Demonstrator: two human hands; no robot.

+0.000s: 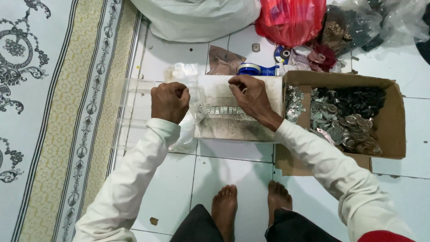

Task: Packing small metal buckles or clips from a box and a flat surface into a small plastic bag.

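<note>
Over the white board (237,125) on the tiled floor, the right hand (251,96) bends down at the wrist, fingertips pressed together just above a row of small metal pieces (221,110), too small to count exactly. Left hand (169,101) is closed in a fist on clear plastic bags (134,107) beside the board. One cardboard box (389,121) of metal parts sits right
</note>
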